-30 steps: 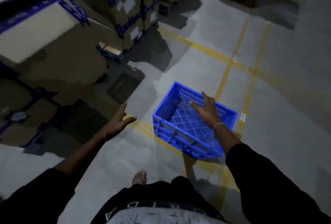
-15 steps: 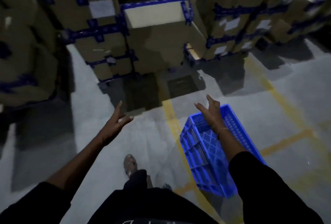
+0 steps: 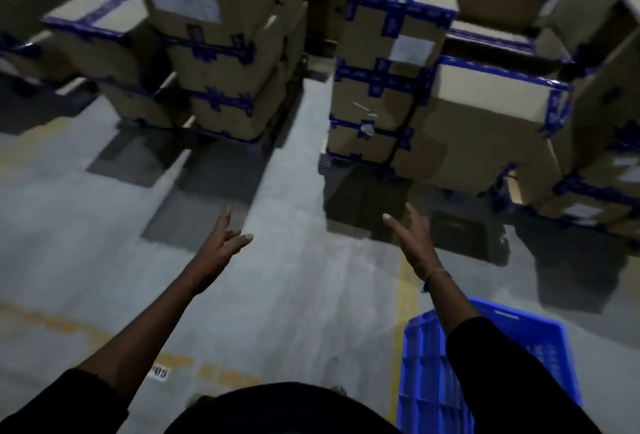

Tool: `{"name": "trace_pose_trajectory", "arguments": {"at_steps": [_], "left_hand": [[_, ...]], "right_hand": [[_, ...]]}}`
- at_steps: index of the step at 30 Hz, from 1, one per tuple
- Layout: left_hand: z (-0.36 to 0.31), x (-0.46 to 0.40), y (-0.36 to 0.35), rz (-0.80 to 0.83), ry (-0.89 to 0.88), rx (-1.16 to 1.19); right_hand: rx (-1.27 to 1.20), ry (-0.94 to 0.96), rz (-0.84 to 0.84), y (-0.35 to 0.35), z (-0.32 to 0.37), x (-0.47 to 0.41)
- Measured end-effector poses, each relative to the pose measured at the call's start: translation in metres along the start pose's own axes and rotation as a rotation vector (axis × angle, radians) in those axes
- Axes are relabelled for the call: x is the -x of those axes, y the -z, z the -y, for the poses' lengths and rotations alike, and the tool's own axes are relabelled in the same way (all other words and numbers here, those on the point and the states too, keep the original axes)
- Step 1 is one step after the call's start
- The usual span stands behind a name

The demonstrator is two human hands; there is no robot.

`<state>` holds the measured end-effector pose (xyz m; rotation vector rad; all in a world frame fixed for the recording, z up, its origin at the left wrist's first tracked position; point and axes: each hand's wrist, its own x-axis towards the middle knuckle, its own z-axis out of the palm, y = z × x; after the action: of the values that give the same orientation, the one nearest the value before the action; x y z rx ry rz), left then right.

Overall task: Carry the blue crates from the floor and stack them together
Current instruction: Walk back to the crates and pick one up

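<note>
A blue plastic crate with slotted walls sits on the grey floor at the lower right, partly hidden behind my right forearm and sleeve. My right hand is stretched forward above the floor, well past the crate, fingers apart and holding nothing. My left hand is also held out in front of me over bare floor, fingers spread, empty. Neither hand touches the crate.
Tall stacks of cardboard boxes bound with blue tape stand ahead, left stack and right, with a narrow aisle between them. Yellow floor lines run past the crate. A small floor label lies near my left arm.
My right hand has come off the crate's rim and now reaches forward. The view has swung left toward the box stacks, so the crate has slid to the lower right corner.
</note>
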<state>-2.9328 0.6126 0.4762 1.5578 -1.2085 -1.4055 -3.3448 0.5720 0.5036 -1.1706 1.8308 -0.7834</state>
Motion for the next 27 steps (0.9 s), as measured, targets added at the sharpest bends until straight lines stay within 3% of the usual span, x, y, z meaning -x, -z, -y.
{"name": "trace_pose_trajectory", "arguments": {"at_steps": [14, 27], "left_hand": [[0.1, 0.113, 0.322, -0.326, 0.004, 0.061], [0.142, 0.149, 0.491, -0.671, 0.106, 0.17]], "right_hand": [[0.098, 0.176, 0.357, -0.337, 0.165, 0.041], [0.231, 0.273, 0.712, -0.585, 0.301, 0.029]]}}
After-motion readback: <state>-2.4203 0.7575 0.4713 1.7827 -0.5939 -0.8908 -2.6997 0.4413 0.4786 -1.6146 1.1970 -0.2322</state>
